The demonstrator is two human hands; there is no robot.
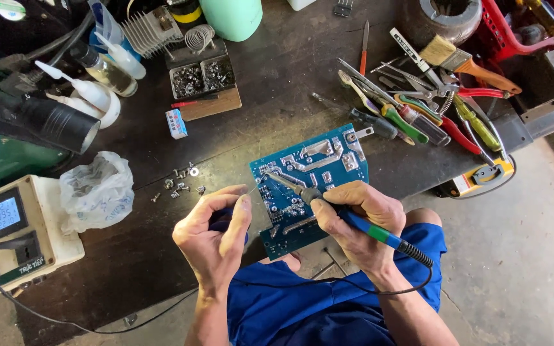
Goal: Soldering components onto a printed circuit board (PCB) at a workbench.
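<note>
A blue circuit board lies solder side up at the near edge of a dark workbench. My right hand grips a soldering iron with a blue and green handle; its tip touches the board's left part. My left hand is just left of the board, thumb and fingers pinched on a thin solder wire that points at the iron's tip. A dark blue object sits partly hidden in that palm. The iron's black cord loops over my blue-clad lap.
Loose screws and a crumpled plastic bag lie left of the board. A white meter box stands at the far left. Screwdrivers, pliers and a brush crowd the right. Bottles and a small parts tray are at the back.
</note>
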